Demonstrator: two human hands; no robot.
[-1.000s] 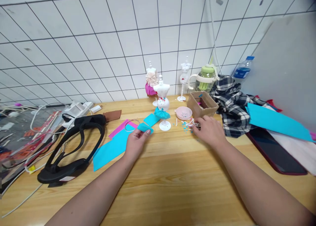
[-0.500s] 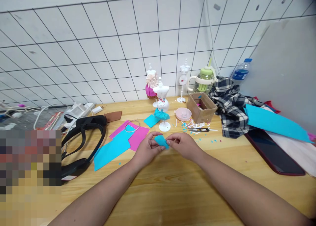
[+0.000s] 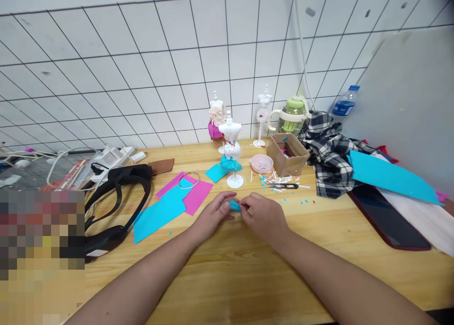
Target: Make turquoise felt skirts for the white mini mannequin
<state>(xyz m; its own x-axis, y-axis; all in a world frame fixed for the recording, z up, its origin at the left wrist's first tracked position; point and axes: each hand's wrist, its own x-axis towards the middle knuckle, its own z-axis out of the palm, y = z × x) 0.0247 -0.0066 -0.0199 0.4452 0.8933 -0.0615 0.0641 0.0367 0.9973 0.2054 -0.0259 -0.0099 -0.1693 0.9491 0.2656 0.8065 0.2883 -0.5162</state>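
Between my two hands is a small piece of blue crepe paper (image 3: pixel 234 206), bunched narrow. My left hand (image 3: pixel 217 210) grips its left end, thumb against fingers. The right end is pinched in the fingertips of my right hand (image 3: pixel 260 215). Just behind them stands a white miniature mannequin (image 3: pixel 232 132) with a gathered blue skirt (image 3: pixel 230 163). Farther back are a mannequin dressed in beige and magenta (image 3: pixel 216 114) and a bare white one (image 3: pixel 263 109). To the left lie blue sheets (image 3: pixel 161 214) and magenta sheets (image 3: pixel 198 199) with a wire ring (image 3: pixel 189 180) on top.
Thread snips (image 3: pixel 285 186) lie among paper scraps, near a pink dish (image 3: pixel 261 163) and a cardboard box (image 3: pixel 287 157). A lidded cup (image 3: pixel 292 117), plaid cloth (image 3: pixel 329 173) and phone (image 3: pixel 390 218) are at right. A black headset strap (image 3: pixel 142 197) lies left.
The blue paper, flatter and more spread before, is now squeezed into a narrow bunch. My right hand has turned and curled its fingers in closer. The view has shifted slightly.
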